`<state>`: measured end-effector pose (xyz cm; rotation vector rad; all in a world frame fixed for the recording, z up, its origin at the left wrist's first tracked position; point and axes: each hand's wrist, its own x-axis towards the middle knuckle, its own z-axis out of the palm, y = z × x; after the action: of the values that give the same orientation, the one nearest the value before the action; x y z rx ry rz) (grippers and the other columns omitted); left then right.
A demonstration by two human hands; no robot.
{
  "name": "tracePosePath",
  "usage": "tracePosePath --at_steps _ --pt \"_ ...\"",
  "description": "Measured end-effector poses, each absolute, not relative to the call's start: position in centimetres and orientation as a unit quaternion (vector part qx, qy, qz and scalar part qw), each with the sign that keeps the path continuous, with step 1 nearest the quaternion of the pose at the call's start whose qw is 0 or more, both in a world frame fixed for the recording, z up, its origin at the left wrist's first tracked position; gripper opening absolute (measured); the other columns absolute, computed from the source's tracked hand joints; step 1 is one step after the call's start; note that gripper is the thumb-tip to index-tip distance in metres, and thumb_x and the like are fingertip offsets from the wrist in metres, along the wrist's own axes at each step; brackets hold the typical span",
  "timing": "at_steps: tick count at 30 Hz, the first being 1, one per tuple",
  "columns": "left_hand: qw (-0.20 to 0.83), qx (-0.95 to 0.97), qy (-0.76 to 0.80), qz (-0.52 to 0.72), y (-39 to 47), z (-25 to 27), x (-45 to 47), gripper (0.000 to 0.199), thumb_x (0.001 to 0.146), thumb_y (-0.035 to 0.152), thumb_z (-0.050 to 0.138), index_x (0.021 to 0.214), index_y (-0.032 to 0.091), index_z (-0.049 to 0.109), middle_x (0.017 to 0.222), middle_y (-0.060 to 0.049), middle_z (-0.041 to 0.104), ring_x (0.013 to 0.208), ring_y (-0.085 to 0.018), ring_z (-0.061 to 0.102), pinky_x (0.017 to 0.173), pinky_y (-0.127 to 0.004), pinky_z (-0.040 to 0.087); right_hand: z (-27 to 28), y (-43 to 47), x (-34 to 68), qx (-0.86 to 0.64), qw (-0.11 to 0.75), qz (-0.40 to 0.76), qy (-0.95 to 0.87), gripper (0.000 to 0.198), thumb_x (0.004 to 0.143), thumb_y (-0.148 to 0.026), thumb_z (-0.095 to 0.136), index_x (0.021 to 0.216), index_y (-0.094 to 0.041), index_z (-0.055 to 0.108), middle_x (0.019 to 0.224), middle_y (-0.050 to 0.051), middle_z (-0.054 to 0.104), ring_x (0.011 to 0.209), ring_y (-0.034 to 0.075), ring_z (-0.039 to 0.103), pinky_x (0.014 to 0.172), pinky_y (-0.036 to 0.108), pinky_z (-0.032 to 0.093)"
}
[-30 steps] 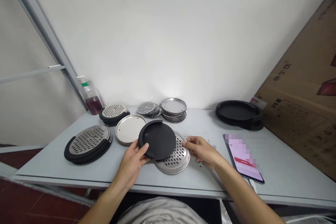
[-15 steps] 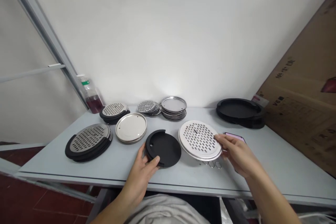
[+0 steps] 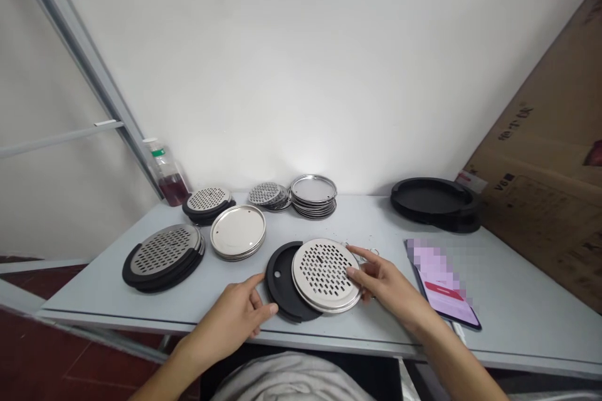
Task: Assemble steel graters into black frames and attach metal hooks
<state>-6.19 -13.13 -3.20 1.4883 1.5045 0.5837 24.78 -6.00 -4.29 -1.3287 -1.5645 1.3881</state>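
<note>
My right hand (image 3: pixel 383 282) grips the right edge of a round slotted metal disc (image 3: pixel 327 272), with thumb and fingers closed on its rim. The disc lies over the right part of a round black base (image 3: pixel 282 285), overlapping it and leaving its raised left rim and a small hole uncovered. My left hand (image 3: pixel 235 316) holds the base at its left edge, the index finger and thumb against the rim and the other fingers curled. Small metal rings (image 3: pixel 371 253) lie behind my right hand, partly hidden.
Plain metal discs (image 3: pixel 238 230) are stacked left of centre, with more discs (image 3: pixel 313 189) and slotted plates (image 3: pixel 266 193) behind. Slotted discs in black bases (image 3: pixel 164 250) sit left. Black trays (image 3: pixel 433 197), a phone (image 3: pixel 442 285) and a cardboard box (image 3: pixel 540 182) are right; a bottle (image 3: pixel 170 182) stands back left.
The slotted disc has moved left and down from beside the black base onto its right part. My left thumb has shifted from the base's top to its edge. The phone is now uncovered.
</note>
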Motion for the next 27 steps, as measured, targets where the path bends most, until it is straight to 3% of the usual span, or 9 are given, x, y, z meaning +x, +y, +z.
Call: tracePosePath --at_steps 3,7,10,12,15,18,22,24,27 --pt "0.341 0.658 0.635 0.22 -12.5 -3.0 -6.5 0.057 0.079 0.051 0.067 0.124 0.017 0.056 0.075 0.0 0.063 0.066 -0.018 0.062 0.066 -0.032 0.05 -3.8 -6.6 25.1 -0.499 0.284 0.526 -0.627 0.077 0.077 -0.044 0.072 0.144 -0.018 0.042 0.08 0.001 0.065 0.067 0.016 0.06 0.067 0.031 0.05" --pt "0.279 0.71 0.588 0.27 -11.6 -3.4 -6.7 0.079 0.071 0.045 0.077 0.14 0.026 0.043 0.113 -0.008 0.062 0.099 -0.024 0.061 0.085 -0.038 0.052 -3.9 -6.7 25.1 -0.485 0.251 0.505 -0.668 0.093 0.065 -0.038 0.082 0.145 -0.017 0.039 0.097 0.004 0.067 0.081 0.019 0.062 0.075 0.031 0.051" --pt "0.269 0.759 0.533 0.261 -10.7 -3.7 -6.8 0.085 0.072 0.045 0.077 0.146 0.035 0.037 0.146 -0.01 0.041 0.131 -0.031 0.043 0.107 -0.048 0.04 -4.1 -6.6 24.8 -0.495 0.231 0.456 -0.703 0.093 0.065 -0.038 0.083 0.145 -0.017 0.04 0.093 0.003 0.066 0.076 0.018 0.059 0.07 0.03 0.049" --pt "0.272 0.782 0.507 0.239 -10.1 -4.0 -6.7 0.083 0.072 0.048 0.078 0.144 0.037 0.04 0.155 -0.007 0.029 0.141 -0.034 0.031 0.115 -0.053 0.029 -4.1 -6.5 24.4 -0.5 0.224 0.415 -0.727 0.088 0.066 -0.04 0.081 0.142 -0.018 0.044 0.086 0.001 0.066 0.072 0.017 0.058 0.066 0.029 0.048" --pt "0.28 0.794 0.486 0.233 -9.5 -4.5 -6.5 0.081 0.069 0.052 0.079 0.141 0.037 0.045 0.158 -0.006 0.024 0.144 -0.035 0.026 0.117 -0.054 0.025 -4.0 -6.5 24.3 -0.495 0.219 0.366 -0.757 0.084 0.066 -0.043 0.081 0.14 -0.019 0.048 0.084 0.001 0.066 0.072 0.018 0.058 0.066 0.029 0.047" --pt "0.269 0.798 0.482 0.24 -9.3 -4.9 -6.4 0.08 0.067 0.054 0.079 0.139 0.036 0.048 0.158 -0.007 0.023 0.144 -0.035 0.026 0.118 -0.053 0.024 -3.6 -6.5 24.7 -0.493 0.211 0.33 -0.777 0.082 0.066 -0.046 0.081 0.138 -0.02 0.051 0.1 0.006 0.068 0.078 0.021 0.061 0.071 0.032 0.049" --pt "0.26 0.802 0.485 0.233 -9.4 -5.2 -6.5 0.091 0.063 0.055 0.082 0.143 0.035 0.043 0.159 -0.007 0.023 0.144 -0.034 0.025 0.118 -0.053 0.024 -3.1 -6.5 25.2 -0.478 0.235 0.291 -0.795 0.077 0.068 -0.045 0.079 0.138 -0.026 0.052 0.135 0.011 0.055 0.112 0.029 0.058 0.094 0.04 0.047" --pt "0.256 0.799 0.489 0.237 -9.5 -5.2 -6.4 0.097 0.061 0.054 0.083 0.146 0.036 0.038 0.159 -0.007 0.024 0.144 -0.034 0.026 0.118 -0.053 0.024 -3.1 -6.4 25.1 -0.466 0.244 0.289 -0.8 0.077 0.068 -0.042 0.08 0.138 -0.026 0.051 0.14 0.01 0.053 0.125 0.031 0.051 0.104 0.043 0.041" --pt "0.253 0.794 0.491 0.255 -9.4 -5.3 -6.3 0.103 0.059 0.054 0.084 0.148 0.036 0.035 0.157 -0.008 0.028 0.143 -0.034 0.029 0.117 -0.054 0.025 -3.5 -6.3 24.5 -0.456 0.256 0.29 -0.802 0.077 0.066 -0.042 0.082 0.136 -0.026 0.054 0.14 0.011 0.054 0.128 0.032 0.049 0.109 0.047 0.037"
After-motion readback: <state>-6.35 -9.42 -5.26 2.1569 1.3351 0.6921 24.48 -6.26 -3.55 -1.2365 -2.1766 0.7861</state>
